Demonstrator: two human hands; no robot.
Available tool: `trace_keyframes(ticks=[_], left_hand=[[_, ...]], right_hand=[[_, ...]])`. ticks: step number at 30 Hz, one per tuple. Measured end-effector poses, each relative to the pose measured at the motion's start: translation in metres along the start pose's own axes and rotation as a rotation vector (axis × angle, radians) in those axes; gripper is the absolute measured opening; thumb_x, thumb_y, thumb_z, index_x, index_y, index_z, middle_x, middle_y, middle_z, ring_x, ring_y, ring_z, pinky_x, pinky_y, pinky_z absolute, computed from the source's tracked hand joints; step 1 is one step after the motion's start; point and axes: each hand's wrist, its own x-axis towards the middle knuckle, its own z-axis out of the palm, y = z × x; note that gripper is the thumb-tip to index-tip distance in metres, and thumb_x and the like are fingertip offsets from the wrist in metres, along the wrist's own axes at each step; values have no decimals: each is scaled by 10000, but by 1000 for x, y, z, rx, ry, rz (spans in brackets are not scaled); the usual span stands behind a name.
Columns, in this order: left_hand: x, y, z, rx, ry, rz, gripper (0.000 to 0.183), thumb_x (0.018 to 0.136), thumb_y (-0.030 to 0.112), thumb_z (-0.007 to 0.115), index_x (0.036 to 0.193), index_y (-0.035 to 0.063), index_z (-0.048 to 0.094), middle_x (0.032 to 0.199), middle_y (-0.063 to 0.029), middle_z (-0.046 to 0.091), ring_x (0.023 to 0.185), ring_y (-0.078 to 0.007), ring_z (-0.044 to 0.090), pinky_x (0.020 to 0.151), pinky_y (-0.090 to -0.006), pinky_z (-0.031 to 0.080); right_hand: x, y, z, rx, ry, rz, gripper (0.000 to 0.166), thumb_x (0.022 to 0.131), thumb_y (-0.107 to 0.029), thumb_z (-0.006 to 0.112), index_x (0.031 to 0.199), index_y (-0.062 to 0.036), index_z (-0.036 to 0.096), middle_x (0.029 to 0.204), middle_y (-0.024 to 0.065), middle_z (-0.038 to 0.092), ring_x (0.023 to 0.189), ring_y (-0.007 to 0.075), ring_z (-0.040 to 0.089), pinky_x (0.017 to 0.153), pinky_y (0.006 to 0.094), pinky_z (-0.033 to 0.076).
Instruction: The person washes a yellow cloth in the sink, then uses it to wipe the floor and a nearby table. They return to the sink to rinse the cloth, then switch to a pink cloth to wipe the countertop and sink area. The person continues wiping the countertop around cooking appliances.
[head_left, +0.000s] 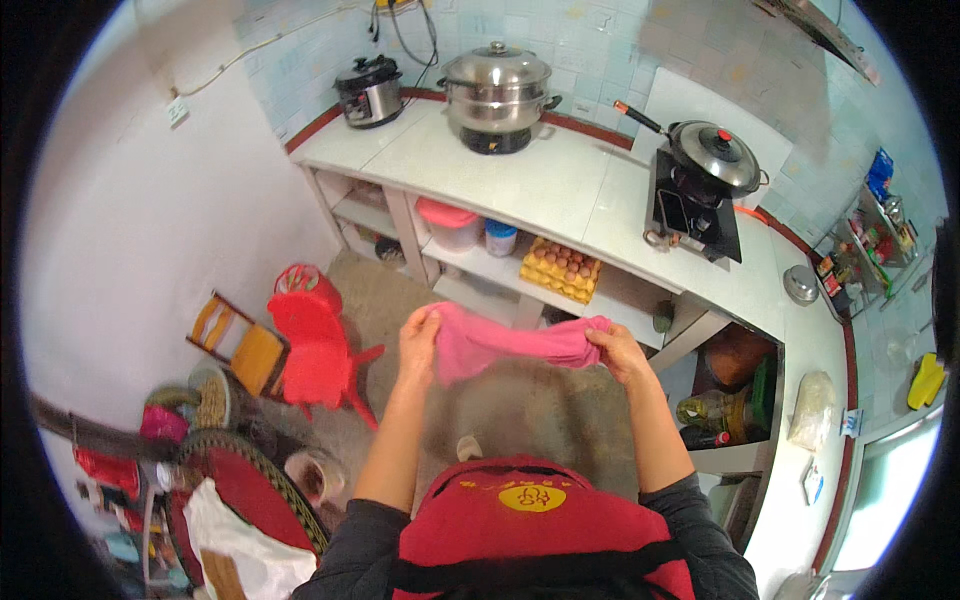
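Observation:
A pink cloth (517, 345) stretches through the air between my two hands, with its left end hanging lower and looking blurred. My left hand (420, 336) grips one end between thumb and fingers. At the other end, my right hand (619, 351) pinches the bunched fabric. Both arms reach forward over the floor, ahead of the red apron (465, 540) on my body. Beyond the cloth runs the white countertop (450, 169), apart from it.
On the counter stand an electric pressure cooker (369, 91), a steel steamer pot (496, 82) and a lidded wok (716, 154) on a black cooktop (694, 225). Eggs (562, 259) fill a yellow tray on the shelf below. A red plastic chair (311, 345) and wooden chair (251, 352) stand left.

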Motion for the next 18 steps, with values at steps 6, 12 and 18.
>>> trace_keyframes(ticks=[6, 12, 18], left_hand=[[95, 14, -51, -62, 20, -69, 188, 858, 128, 546, 992, 6, 597, 883, -25, 615, 757, -111, 557, 703, -240, 443], [210, 30, -15, 285, -150, -130, 172, 834, 147, 581, 946, 22, 619, 843, -6, 607, 776, -103, 538, 721, -250, 419], [292, 80, 64, 230, -347, 52, 220, 825, 177, 609, 980, 21, 603, 865, -9, 594, 798, -116, 543, 728, -280, 451]], right_hand=[[67, 4, -14, -405, 153, -80, 153, 794, -173, 643, 825, -24, 625, 705, 15, 599, 591, 105, 549, 527, 254, 455], [148, -70, -44, -751, 407, -176, 240, 721, -213, 707, 741, 11, 624, 605, 45, 585, 517, 109, 526, 456, 265, 421], [197, -161, -58, -476, 534, -527, 132, 788, -96, 631, 840, 23, 607, 676, 39, 608, 626, 101, 553, 582, 241, 446]])
